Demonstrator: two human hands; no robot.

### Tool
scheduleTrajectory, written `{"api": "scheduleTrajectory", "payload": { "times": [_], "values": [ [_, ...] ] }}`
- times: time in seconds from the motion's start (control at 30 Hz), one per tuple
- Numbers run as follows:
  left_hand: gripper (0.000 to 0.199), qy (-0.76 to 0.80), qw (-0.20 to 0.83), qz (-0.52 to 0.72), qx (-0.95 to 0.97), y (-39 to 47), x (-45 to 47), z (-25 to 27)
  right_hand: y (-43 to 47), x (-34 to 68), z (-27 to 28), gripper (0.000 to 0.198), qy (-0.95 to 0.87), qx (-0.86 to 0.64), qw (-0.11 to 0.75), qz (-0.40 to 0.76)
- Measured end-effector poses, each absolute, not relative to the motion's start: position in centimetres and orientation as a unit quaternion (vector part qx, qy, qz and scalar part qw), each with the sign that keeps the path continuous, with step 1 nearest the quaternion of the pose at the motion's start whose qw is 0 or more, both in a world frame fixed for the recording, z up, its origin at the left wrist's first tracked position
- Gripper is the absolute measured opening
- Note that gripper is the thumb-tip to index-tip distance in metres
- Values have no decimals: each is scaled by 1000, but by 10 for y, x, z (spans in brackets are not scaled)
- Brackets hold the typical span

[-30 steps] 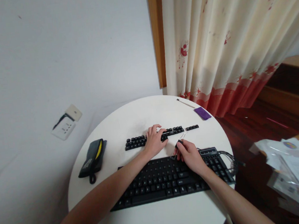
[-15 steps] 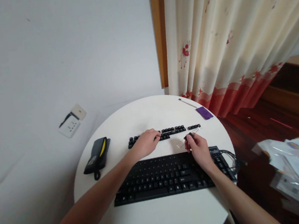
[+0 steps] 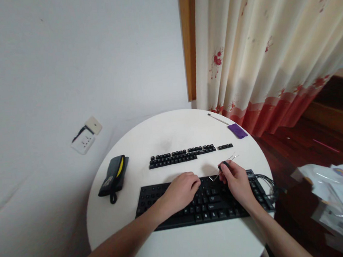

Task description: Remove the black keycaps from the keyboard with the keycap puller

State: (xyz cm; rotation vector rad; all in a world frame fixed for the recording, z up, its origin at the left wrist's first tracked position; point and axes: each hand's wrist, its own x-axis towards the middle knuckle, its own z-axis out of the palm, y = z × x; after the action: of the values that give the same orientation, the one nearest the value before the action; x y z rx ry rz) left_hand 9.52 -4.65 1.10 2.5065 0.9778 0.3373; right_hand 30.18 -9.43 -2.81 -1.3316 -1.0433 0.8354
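A black keyboard (image 3: 180, 222) lies across the white round table, with keycaps lacking from its upper rows. My left hand (image 3: 182, 190) is over the middle of it, fingers curled together; whether anything is between the fingertips is hidden. In my right hand (image 3: 234, 177) is a keycap puller (image 3: 224, 165) with a black handle and wire loops at both ends. One loop points down at the keyboard's upper edge, the other up and to the right. Beyond the keyboard, removed black keycaps (image 3: 174, 159) stand in neat rows, with a short separate group (image 3: 225, 146) to their right.
A dark pouch (image 3: 113, 176) with a yellow strip lies at the table's left. At the back right are a thin brush (image 3: 218, 118) and a purple cloth (image 3: 237, 131). The keyboard's coiled cable (image 3: 268, 186) hangs near the right edge. Plastic bags (image 3: 338, 193) lie beyond the table.
My left hand has come back from the keycap rows to the keyboard, uncovering the rows. My right hand has moved slightly toward me with the keycap puller, whose lower loop now reaches the keyboard's edge.
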Motion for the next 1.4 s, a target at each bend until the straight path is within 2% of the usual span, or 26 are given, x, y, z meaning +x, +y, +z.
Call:
{"api": "scheduleTrajectory", "payload": {
  "times": [0.17, 0.37, 0.47, 0.73, 1.03, 1.17, 1.3, 1.4],
  "values": [
    [12, 324, 254, 176, 894, -56, 103, 0, -97, 302, -31, 31, -500, -584, 544, 336],
    [15, 312, 248, 187, 898, -63, 103, -5, -102, 299, -30, 30, -577, -566, 497, 316],
    [11, 303, 252, 185, 900, -62, 102, -5, -102, 299, -31, 30, -572, -568, 502, 312],
    [16, 337, 253, 162, 892, -60, 110, -7, -101, 299, -31, 28, -566, -570, 502, 319],
    [4, 313, 291, 208, 880, -69, 111, -14, -103, 298, -31, 28, -555, -564, 516, 329],
    [6, 320, 324, 207, 866, -65, 110, -18, -107, 298, -27, 25, -594, -536, 501, 330],
    [19, 317, 351, 227, 852, -60, 109, -19, -109, 295, -20, 24, -658, -514, 465, 293],
    [17, 315, 352, 233, 850, -59, 108, -19, -110, 294, -16, 23, -687, -488, 458, 285]
  ]
}}
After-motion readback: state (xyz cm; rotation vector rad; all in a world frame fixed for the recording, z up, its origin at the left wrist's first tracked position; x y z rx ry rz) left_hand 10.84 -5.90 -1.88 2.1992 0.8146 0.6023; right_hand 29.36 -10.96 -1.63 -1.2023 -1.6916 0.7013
